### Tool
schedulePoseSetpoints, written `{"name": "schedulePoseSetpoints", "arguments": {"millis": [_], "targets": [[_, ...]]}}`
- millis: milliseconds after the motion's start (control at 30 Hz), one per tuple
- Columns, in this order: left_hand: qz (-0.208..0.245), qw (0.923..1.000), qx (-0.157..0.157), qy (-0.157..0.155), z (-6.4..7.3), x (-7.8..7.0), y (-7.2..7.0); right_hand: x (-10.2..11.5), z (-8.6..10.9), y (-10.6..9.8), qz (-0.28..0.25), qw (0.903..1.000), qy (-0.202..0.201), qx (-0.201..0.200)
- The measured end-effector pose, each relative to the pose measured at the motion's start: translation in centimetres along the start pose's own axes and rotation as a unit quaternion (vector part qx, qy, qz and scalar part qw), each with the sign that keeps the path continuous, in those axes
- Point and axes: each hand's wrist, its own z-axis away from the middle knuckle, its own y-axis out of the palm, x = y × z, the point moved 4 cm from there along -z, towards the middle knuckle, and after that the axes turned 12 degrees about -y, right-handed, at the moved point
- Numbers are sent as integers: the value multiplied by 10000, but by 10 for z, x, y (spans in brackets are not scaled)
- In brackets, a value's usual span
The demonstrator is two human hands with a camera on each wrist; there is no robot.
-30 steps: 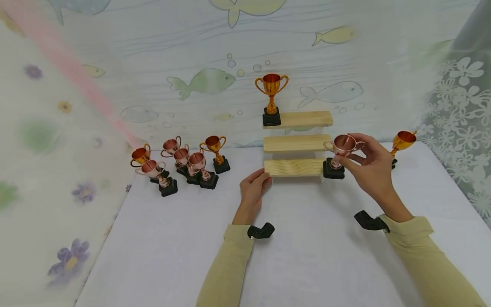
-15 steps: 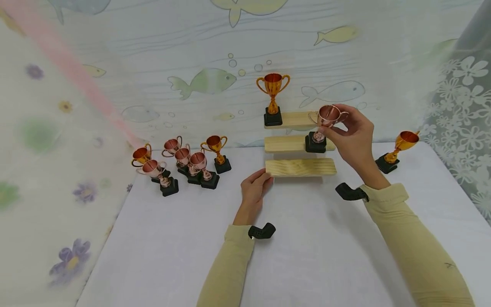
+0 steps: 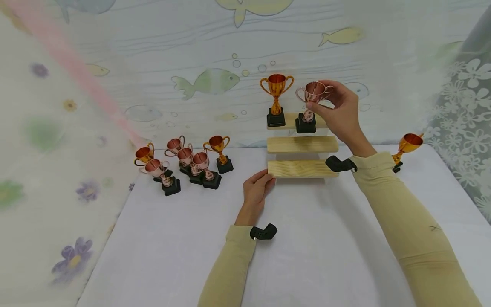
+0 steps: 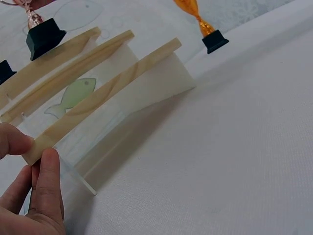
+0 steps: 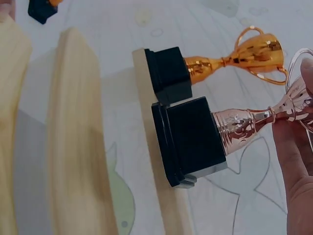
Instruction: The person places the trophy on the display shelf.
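Observation:
My right hand (image 3: 341,113) holds a rose-gold trophy cup (image 3: 315,91) by its cup and upper stem. The trophy is nearly upright, and its black base (image 5: 193,139) is at the top board of a three-tier wooden stand (image 3: 301,169). Whether the base touches the board I cannot tell. A gold trophy (image 3: 276,87) stands just left of it, on that board's left end. My left hand (image 3: 255,194) pinches the left end of the lowest board, thumb above and fingers (image 4: 49,176) beneath, as the left wrist view shows.
Several rose-gold trophies (image 3: 200,160) and two gold trophies, one of them at the group's right (image 3: 217,144), stand on the white table (image 3: 172,256) at left. Another gold trophy (image 3: 409,143) stands right of the stand, partly behind my right sleeve. A fish-printed curtain (image 3: 153,85) hangs behind.
My right hand has carried the rose-gold trophy up and leftward, from beside the lowest board to the top board. My left hand keeps its grip on the stand.

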Motion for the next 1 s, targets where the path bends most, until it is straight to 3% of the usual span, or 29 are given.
{"name": "schedulePoseSetpoints", "arguments": {"millis": [133, 467, 1000], "targets": [[15, 10000, -10, -3, 0, 1, 0, -17, -13, 2, 254, 9995, 179, 18], [41, 10000, 16, 7, -2, 3, 0, -30, -24, 8, 178, 9979, 600, 145], [112, 9999, -24, 26, -2, 2, 1, -36, -28, 12, -68, 9989, 469, -61]]}}
